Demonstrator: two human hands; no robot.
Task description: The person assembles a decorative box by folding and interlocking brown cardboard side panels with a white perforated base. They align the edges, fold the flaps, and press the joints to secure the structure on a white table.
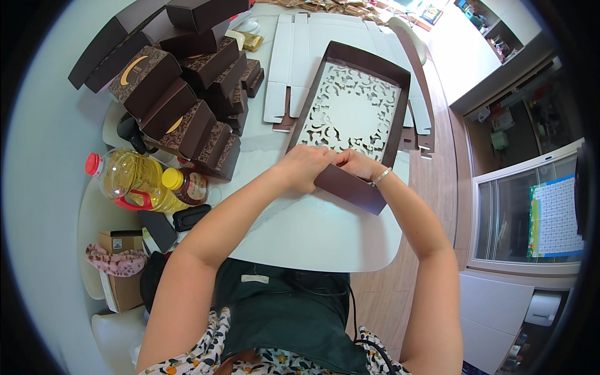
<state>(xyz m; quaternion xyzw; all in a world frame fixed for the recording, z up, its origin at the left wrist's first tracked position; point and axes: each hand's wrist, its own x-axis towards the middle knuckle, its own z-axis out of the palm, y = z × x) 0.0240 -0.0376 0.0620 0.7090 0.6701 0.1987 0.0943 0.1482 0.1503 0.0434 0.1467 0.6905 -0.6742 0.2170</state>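
A dark brown open cardboard box (355,192) lies on the table, its white inner base cut through in a curling lace-like pattern. At its near wall both my hands come together. My left hand (307,166) is closed over the near left corner, with its fingers on the wall's top edge. My right hand (359,165) reaches inside the same wall with bent fingers pinching the edge; its fingertips are partly hidden. Beneath the far part of the box are flat white cardboard blanks (300,47) with brown edges.
Brown patterned boxes (187,119) are stacked at the left. Before them stand a yellow oil bottle (134,178) with a red cap and a brown yellow-capped jar (187,185). A black case (190,217) lies near the white table's (331,234) left edge.
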